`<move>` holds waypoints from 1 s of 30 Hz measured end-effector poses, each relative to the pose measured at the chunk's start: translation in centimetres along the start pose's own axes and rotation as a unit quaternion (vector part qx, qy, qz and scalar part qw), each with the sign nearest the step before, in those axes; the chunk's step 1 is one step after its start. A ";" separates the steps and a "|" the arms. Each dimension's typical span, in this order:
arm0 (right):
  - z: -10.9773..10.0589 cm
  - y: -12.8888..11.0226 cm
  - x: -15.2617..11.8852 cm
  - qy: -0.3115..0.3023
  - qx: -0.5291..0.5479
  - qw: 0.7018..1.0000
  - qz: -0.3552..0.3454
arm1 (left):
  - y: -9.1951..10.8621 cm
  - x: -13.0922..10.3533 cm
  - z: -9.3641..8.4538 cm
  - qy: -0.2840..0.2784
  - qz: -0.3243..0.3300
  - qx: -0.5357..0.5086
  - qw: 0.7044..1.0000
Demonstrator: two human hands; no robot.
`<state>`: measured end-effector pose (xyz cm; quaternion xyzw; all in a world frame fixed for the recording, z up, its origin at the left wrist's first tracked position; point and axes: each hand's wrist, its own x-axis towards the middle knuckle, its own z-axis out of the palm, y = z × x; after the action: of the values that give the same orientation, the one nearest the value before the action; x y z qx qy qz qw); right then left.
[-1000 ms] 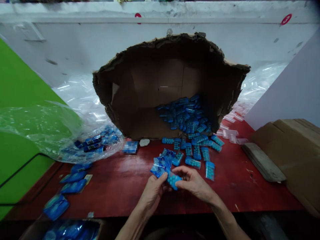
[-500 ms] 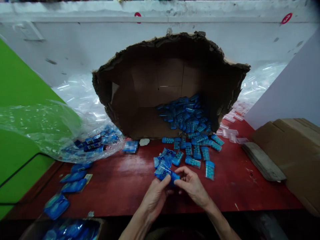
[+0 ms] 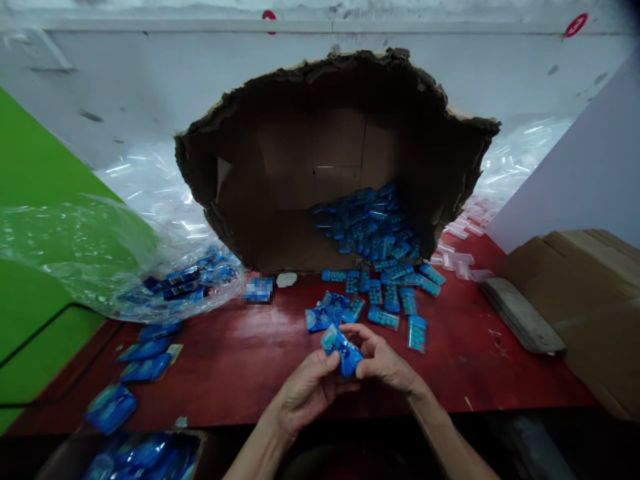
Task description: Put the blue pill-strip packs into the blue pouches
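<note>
Between my two hands, above the front of the red table [image 3: 240,387], is a small blue plastic packet [image 3: 345,353] with a clear patch. My left hand [image 3: 313,387] grips its left side, thumb on top. At its right side my right hand [image 3: 383,360] pinches it with thumb and fingers. Just beyond lie flat blue packets [image 3: 323,317]. Several small clear containers with blue caps and blue beads, such as this container [image 3: 417,333], are scattered to the right. More containers [image 3: 375,220] are heaped inside the torn cardboard box [image 3: 295,233].
On the left, blue packets [image 3: 147,367] lie near a clear plastic bag [image 3: 190,300] holding more. An open box [image 3: 200,453] of blue packets stands below the front edge. Clear empty containers [image 3: 457,263] and a brown carton [image 3: 575,300] are at right. A white lump [image 3: 287,279] lies by the torn box.
The packet has been turned in my hands, and its clear end now points up and away. Both hands have shifted slightly with it. The whole view has moved a little.
</note>
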<state>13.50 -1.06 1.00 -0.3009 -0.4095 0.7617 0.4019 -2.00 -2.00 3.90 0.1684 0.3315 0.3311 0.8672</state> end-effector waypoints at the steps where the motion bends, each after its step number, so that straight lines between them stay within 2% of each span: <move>1: 0.0 0.0 0.0 -0.005 0.002 1.000 -0.003 | -0.1 0.0 0.1 0.001 0.002 -0.001 1.000; 7: 0.4 0.9 -0.1 0.034 -0.033 0.997 -0.055 | -0.9 0.4 0.6 0.057 0.040 -0.014 0.997; 10: 0.4 1.4 -0.1 0.065 -0.153 0.986 -0.036 | 0.1 -0.8 -0.9 0.137 0.106 -0.059 0.983; 12: 0.2 1.4 0.4 0.111 -0.297 0.947 -0.048 | 1.5 -2.4 -2.9 0.214 0.185 -0.124 0.951; 14: -0.1 1.2 1.3 0.149 -0.434 0.885 -0.073 | 2.7 -4.1 -5.1 0.272 0.256 -0.177 0.911; 15: -0.2 1.2 1.9 0.164 -0.487 0.854 -0.082 | 3.1 -4.8 -6.0 0.302 0.281 -0.188 0.891; 16: -0.3 1.1 2.6 0.178 -0.533 0.823 -0.085 | 3.2 -5.3 -6.8 0.324 0.277 -0.193 0.884; 17: -0.3 1.1 3.4 0.189 -0.576 0.791 -0.084 | 3.1 -5.5 -7.2 0.338 0.259 -0.191 0.884; 19: -0.1 1.2 5.0 0.197 -0.665 0.718 -0.064 | 2.4 -5.0 -7.2 0.336 0.190 -0.166 0.908; 21: 0.3 1.2 6.4 0.186 -0.733 0.654 -0.037 | 1.3 -3.3 -6.2 0.307 0.124 -0.124 0.935; 22: 0.5 1.2 6.9 0.180 -0.753 0.632 -0.028 | 0.8 -2.3 -5.6 0.293 0.106 -0.106 0.944; 24: 0.7 1.1 7.6 0.177 -0.770 0.612 -0.020 | 0.3 -0.3 -4.5 0.273 0.102 -0.078 0.953; 26: 0.8 0.9 7.8 0.173 -0.778 0.604 -0.024 | 0.3 1.2 -3.9 0.262 0.127 -0.052 0.955; 30: 0.6 0.6 8.0 0.151 -0.789 0.594 -0.047 | 0.6 2.4 -4.2 0.271 0.168 -0.015 0.948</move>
<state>8.88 5.35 -0.29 -0.5917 -0.7975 0.0648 0.0983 -3.85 0.37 0.06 0.1124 0.5157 0.5105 0.6788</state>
